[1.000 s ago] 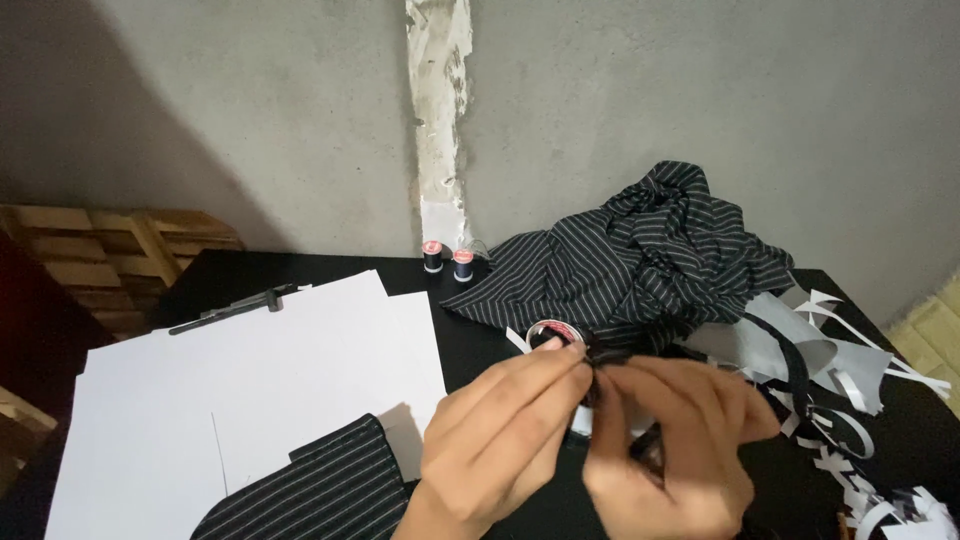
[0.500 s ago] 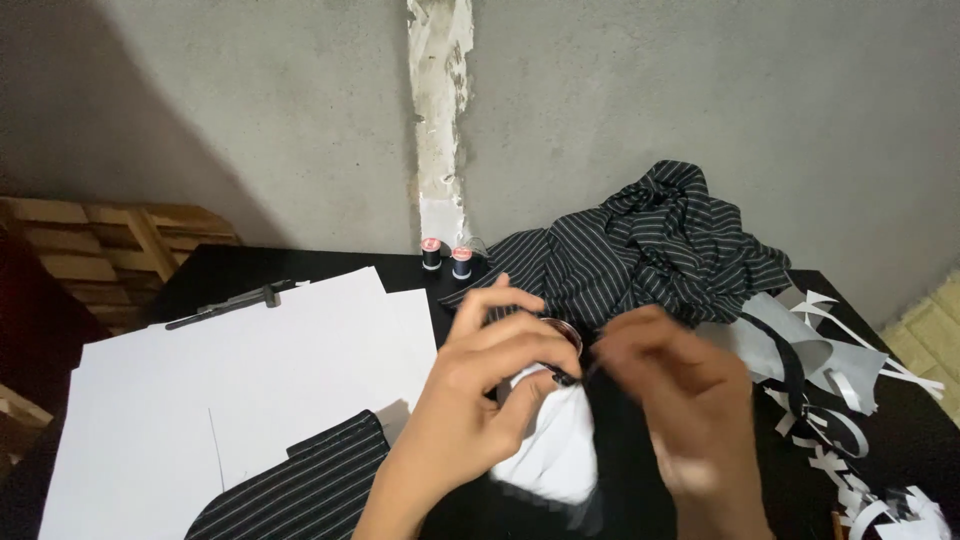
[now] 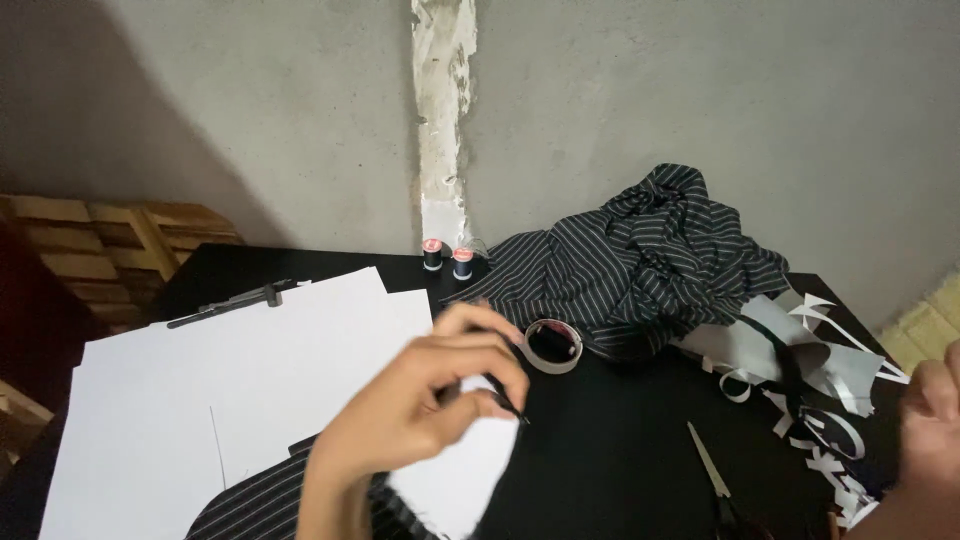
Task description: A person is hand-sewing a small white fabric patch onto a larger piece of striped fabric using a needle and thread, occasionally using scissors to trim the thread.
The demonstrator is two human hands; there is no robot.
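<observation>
Head view: left hand [image 3: 425, 400] pinches a thin dark needle-like pin [image 3: 508, 404], long axis slanting down-right, just below-left of the round tape roll [image 3: 552, 345] on the black surface [image 3: 620, 450]. Right hand [image 3: 930, 420], far right of the roll, can't tell its grip.

I see big white paper sheets [image 3: 200, 400] on the black worktop [image 3: 620, 470], a dark clip bar [image 3: 235, 301] at their top edge. Two thread spools [image 3: 447, 258] stand by the concrete wall [image 3: 700, 100]. Heaped striped fabric [image 3: 640, 265] right; white scrap strips [image 3: 810, 400] and scissors [image 3: 712, 478] nearby. Wooden pallets [image 3: 100, 240] left.
</observation>
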